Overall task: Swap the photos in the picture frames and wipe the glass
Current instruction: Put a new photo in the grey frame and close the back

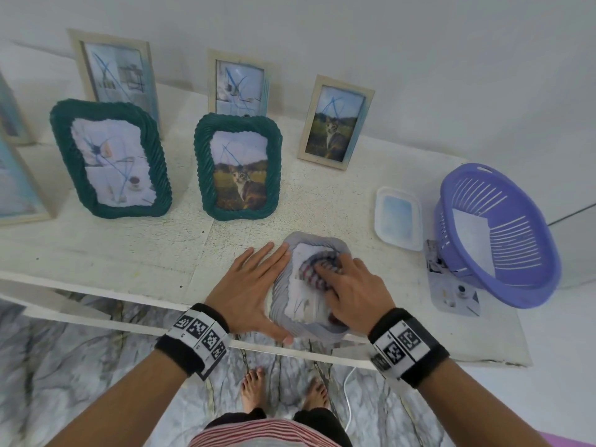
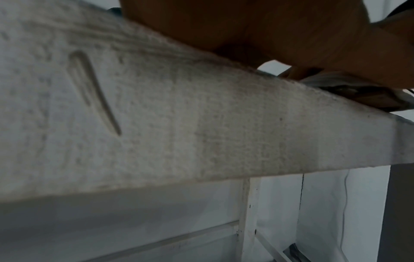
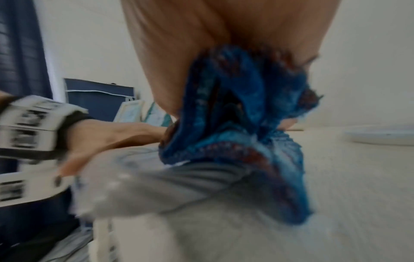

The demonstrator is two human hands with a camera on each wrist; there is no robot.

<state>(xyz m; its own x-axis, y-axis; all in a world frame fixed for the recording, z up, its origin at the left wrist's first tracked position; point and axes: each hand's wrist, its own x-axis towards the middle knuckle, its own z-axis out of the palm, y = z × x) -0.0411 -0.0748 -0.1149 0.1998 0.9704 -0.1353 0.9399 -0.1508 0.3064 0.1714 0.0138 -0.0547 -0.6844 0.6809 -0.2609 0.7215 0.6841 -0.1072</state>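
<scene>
A grey picture frame [image 1: 317, 237] lies flat on the white table [image 1: 129, 253], close to its front edge. My right hand [image 1: 350, 285] holds a bunched blue and red cloth [image 1: 309, 271] down on the frame's glass. In the right wrist view the cloth [image 3: 235, 106] hangs crumpled under the palm [image 3: 201, 35] onto the grey frame [image 3: 179, 186]. My left hand [image 1: 254, 285] lies flat against the frame's left side, fingers straight and thumb at its near corner. The left wrist view shows the left hand [image 2: 268, 26] above the table's front edge [image 2: 201, 124].
Two green frames [image 1: 109, 159] [image 1: 238, 166] stand mid-table. Three pale wooden frames [image 1: 116, 72] [image 1: 238, 82] [image 1: 335, 124] stand behind them by the wall. At the right are a white tray [image 1: 398, 217], a purple basket [image 1: 496, 233] holding paper, and a loose photo [image 1: 451, 291].
</scene>
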